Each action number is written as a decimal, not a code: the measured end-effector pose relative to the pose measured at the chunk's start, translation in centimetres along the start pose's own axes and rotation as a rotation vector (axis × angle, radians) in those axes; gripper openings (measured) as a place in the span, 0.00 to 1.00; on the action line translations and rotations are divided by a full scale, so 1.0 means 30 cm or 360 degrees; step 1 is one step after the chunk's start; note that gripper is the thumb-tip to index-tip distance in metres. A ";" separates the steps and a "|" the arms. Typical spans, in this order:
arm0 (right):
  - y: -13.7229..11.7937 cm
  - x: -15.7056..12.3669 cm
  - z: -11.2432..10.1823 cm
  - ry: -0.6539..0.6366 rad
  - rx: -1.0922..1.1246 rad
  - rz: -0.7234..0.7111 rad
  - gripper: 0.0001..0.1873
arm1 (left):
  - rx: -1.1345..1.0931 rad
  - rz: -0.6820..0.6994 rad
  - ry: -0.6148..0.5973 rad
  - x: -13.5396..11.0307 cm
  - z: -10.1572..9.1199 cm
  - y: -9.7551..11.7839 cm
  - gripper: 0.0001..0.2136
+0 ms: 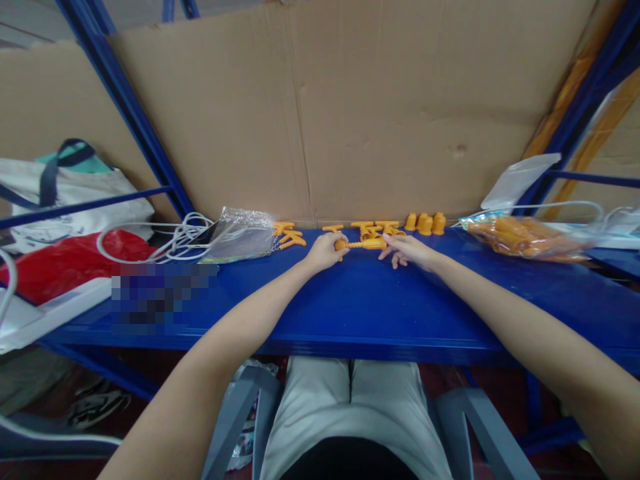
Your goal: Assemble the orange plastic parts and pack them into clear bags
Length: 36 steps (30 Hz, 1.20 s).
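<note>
My left hand (pixel 325 251) is closed round the left end of an orange threaded plastic piece (pixel 361 245) held just above the blue shelf (pixel 360 307). My right hand (pixel 407 250) pinches the right end of the same piece, its other fingers spread downward. Behind my hands lie several orange T-shaped parts (pixel 373 229), more of them (pixel 287 235) to the left. Three orange caps (pixel 425 223) stand upright at the back right.
A clear bag of orange parts (pixel 525 237) lies to the right. A clear plastic bag (pixel 240 233), white cables (pixel 175 241), a red bag (pixel 75 263) and a white tote (pixel 65 193) sit left. Cardboard (pixel 350 113) backs the shelf. Blue frame posts (pixel 125 100) flank it.
</note>
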State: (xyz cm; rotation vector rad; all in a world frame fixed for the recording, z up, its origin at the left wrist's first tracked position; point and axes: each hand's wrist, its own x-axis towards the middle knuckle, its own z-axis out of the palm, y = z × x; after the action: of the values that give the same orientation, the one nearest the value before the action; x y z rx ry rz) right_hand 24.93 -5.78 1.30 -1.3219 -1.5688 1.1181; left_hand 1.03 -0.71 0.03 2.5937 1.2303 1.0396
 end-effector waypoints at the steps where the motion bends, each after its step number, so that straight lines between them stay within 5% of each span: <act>1: 0.000 -0.001 0.001 0.0008 0.0016 -0.0001 0.17 | 0.0007 -0.0008 0.0004 0.000 0.000 0.002 0.08; 10: -0.003 -0.008 0.005 -0.0020 -0.0004 0.0006 0.11 | 0.0008 0.0003 0.0000 -0.002 -0.004 0.006 0.07; 16: -0.022 0.001 0.021 0.0072 -0.0132 0.0132 0.28 | 0.0006 -0.0008 0.0020 -0.002 -0.001 0.008 0.07; 21: 0.005 0.008 -0.009 -0.0074 -0.0023 -0.0012 0.16 | 0.0014 -0.0002 0.0038 0.002 0.006 0.001 0.07; 24: 0.024 0.010 -0.016 -0.0082 -0.0034 -0.0099 0.20 | 0.0016 -0.0003 0.0042 0.002 0.005 0.000 0.07; 36: 0.018 0.007 0.002 -0.0011 -0.0134 -0.0117 0.10 | 0.0002 0.0001 -0.0009 0.003 -0.004 -0.006 0.06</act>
State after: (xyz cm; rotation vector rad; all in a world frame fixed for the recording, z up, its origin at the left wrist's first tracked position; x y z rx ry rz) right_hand 24.99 -5.53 0.79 -1.3055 -1.6721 1.0228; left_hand 0.87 -0.53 0.13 2.5963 1.2289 1.0311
